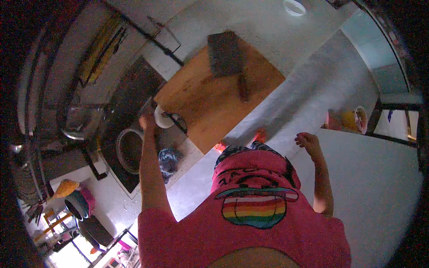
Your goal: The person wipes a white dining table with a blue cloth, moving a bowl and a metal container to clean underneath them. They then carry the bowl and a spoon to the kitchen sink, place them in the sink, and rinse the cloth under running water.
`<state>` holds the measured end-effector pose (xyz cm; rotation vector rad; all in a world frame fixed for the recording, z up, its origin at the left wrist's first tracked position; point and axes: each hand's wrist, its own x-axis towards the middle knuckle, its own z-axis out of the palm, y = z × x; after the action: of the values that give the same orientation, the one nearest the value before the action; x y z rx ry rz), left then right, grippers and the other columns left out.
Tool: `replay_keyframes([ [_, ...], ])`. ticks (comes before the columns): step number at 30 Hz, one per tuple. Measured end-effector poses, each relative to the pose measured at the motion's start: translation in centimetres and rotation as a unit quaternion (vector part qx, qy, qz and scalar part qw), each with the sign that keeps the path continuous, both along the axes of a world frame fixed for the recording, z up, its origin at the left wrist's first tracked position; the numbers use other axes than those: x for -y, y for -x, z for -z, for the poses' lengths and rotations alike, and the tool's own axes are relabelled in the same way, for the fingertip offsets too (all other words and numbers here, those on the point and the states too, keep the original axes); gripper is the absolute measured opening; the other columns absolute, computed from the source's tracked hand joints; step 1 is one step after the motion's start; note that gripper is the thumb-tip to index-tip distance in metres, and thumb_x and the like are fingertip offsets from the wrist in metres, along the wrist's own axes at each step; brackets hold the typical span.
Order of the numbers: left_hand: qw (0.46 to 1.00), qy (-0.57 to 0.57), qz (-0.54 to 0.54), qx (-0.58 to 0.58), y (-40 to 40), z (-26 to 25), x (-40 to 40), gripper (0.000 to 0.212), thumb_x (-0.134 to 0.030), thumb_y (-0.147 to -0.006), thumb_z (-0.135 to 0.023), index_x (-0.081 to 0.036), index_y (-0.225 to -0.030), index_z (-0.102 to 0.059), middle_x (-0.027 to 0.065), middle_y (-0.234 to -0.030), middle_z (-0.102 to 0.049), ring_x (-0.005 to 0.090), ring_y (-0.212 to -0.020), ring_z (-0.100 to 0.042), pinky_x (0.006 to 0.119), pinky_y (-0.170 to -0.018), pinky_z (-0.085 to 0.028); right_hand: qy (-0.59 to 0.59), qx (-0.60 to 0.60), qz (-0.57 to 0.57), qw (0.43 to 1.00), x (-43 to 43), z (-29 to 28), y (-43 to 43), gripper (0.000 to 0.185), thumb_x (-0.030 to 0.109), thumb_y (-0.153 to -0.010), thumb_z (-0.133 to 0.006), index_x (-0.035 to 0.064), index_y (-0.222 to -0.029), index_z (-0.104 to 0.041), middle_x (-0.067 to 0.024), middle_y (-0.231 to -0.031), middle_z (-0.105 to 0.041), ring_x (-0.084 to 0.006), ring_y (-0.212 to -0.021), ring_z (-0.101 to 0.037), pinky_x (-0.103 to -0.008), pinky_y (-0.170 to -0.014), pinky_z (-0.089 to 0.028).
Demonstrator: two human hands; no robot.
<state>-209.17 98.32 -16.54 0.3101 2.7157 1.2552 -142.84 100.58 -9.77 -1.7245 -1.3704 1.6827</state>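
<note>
My left hand [147, 121] is over the dark stovetop or counter surface on the left, its fingers curled beside a white round dish [163, 117]; whether it grips anything is unclear. That dish touches the left edge of a wooden board [201, 110]. On the board lies a dark cleaver with a broad rectangular blade [226, 53] and a dark handle. My right hand [307, 142] hangs in the air over the floor at my right, fingers partly curled, with no object visible in it. A crumpled dark patterned cloth [169, 160] lies near the counter edge, below the dish.
A round pan or burner ring [130, 150] sits on the dark surface. Pans [77, 204] and an orange item [67, 188] stand at lower left. A white ring-shaped item [295, 7] is at the top. At right is a pale flat surface [368, 167], with containers [348, 120] behind it.
</note>
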Motion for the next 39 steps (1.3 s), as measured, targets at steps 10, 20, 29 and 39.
replay_keyframes([
  [10, 0.928, -0.178, 0.326, -0.041, -23.0, -16.8, -0.1, 0.031, -0.015, -0.080, -0.051, 0.001, -0.106, -0.054, 0.0075, -0.097, -0.056, 0.0170, -0.084, -0.052, 0.025, -0.074, -0.041, -0.167, 0.078, 0.053, 0.981, 0.9, -0.8, -6.3, 0.020, 0.011, -0.081, -0.056, -0.0021, -0.096, -0.060, -0.0115, -0.086, -0.064, -0.0196, -0.074, -0.061, -0.0297, -0.067, -0.049],
  [20, 0.663, -0.075, 0.508, 0.545, -52.9, -15.0, -11.7, 0.027, -0.016, -0.091, -0.037, -0.001, -0.107, -0.053, 0.0097, -0.103, -0.056, 0.0190, -0.093, -0.054, 0.030, -0.078, -0.044, -0.415, 0.091, -0.064, 0.903, -6.2, -8.6, -1.7, 0.030, 0.008, -0.075, -0.062, 0.0068, -0.105, -0.056, -0.0132, -0.093, -0.058, -0.0267, -0.075, -0.060, -0.0327, -0.061, -0.049],
  [29, 0.605, -0.027, 0.562, 0.564, -59.3, -14.3, -20.9, 0.026, -0.019, -0.088, -0.044, -0.002, -0.106, -0.052, 0.0073, -0.097, -0.057, 0.0173, -0.089, -0.054, 0.028, -0.076, -0.043, -0.399, 0.125, 0.011, 0.908, -14.5, -5.8, -6.3, 0.032, 0.014, -0.078, -0.060, 0.0041, -0.107, -0.050, -0.0146, -0.094, -0.055, -0.0319, -0.076, -0.057, -0.0364, -0.062, -0.048],
  [39, 0.562, 0.022, 0.694, 0.449, -68.4, -13.8, -33.3, 0.032, -0.023, -0.088, -0.046, 0.001, -0.109, -0.051, 0.0103, -0.104, -0.056, 0.0191, -0.096, -0.054, 0.031, -0.086, -0.040, -0.137, -0.024, 0.245, 0.960, -23.5, -2.7, -19.7, 0.024, 0.024, -0.084, -0.055, 0.0025, -0.094, -0.060, -0.0089, -0.078, -0.064, -0.0177, -0.064, -0.060, -0.0297, -0.058, -0.048],
])
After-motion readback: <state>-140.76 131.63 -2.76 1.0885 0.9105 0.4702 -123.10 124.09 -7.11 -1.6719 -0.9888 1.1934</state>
